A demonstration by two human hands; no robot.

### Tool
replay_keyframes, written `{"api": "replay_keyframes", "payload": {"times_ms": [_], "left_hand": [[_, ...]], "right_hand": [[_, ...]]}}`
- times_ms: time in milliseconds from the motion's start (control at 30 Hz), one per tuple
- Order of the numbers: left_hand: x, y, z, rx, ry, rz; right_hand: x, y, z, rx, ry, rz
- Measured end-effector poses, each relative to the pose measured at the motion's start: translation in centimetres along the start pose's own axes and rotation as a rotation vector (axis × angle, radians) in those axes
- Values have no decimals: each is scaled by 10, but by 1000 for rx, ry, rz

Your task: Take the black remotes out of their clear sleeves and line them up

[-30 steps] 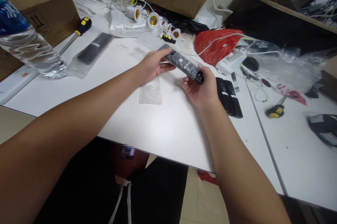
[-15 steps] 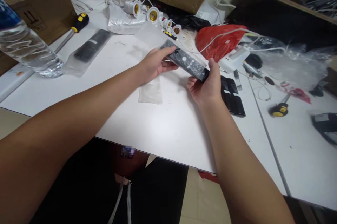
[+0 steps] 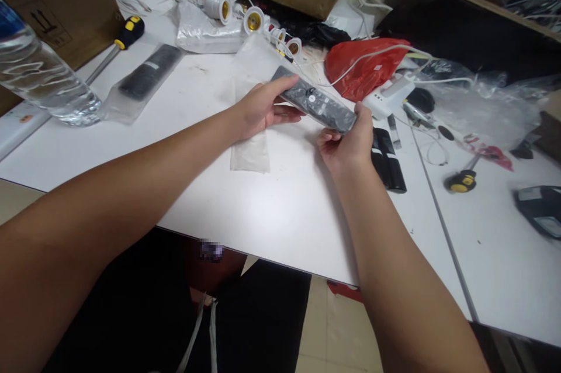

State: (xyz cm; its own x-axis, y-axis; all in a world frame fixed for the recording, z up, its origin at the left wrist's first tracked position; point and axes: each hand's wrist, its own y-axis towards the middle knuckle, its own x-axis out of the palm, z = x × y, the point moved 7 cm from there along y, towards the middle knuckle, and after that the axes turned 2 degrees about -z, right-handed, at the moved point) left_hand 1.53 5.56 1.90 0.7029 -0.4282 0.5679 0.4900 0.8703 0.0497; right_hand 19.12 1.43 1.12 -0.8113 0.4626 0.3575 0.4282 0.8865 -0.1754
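A black remote control (image 3: 316,103) in a clear plastic sleeve is held above the white table (image 3: 280,209) between both hands. My left hand (image 3: 258,109) pinches its far left end, fingers closed on it. My right hand (image 3: 348,144) grips its near right end from below. An empty clear plastic bag (image 3: 250,152) lies flat on the table under my left hand. A second bagged remote (image 3: 144,78) lies to the left.
A water bottle (image 3: 41,75) and cardboard box (image 3: 65,7) stand at left. Yellow-handled screwdrivers (image 3: 125,37) (image 3: 460,181), lamp sockets (image 3: 254,19), a red bag (image 3: 363,66), black remote parts (image 3: 388,162), a white adapter (image 3: 388,98) and crumpled plastic (image 3: 482,107) clutter the back and right.
Both hands have lifted the remote slightly and shifted it a little to the right; its clear sleeve now stands up behind the left end.
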Motion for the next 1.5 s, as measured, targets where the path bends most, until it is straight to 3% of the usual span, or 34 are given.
{"api": "replay_keyframes", "payload": {"times_ms": [567, 867, 1000, 1200, 1500], "left_hand": [[-4, -1, 1, 19, -1, 53], [-3, -3, 3, 41, -28, 66], [0, -3, 4, 62, -34, 50], [0, -1, 3, 76, -36, 8], [-1, -3, 3, 51, -43, 82]], "right_hand": [[5, 2, 1, 30, -65, -62], [2, 5, 3, 52, -15, -31], [4, -2, 4, 139, 78, -1], [14, -10, -2, 174, 131, -128], [11, -2, -2, 136, 46, -188]]}}
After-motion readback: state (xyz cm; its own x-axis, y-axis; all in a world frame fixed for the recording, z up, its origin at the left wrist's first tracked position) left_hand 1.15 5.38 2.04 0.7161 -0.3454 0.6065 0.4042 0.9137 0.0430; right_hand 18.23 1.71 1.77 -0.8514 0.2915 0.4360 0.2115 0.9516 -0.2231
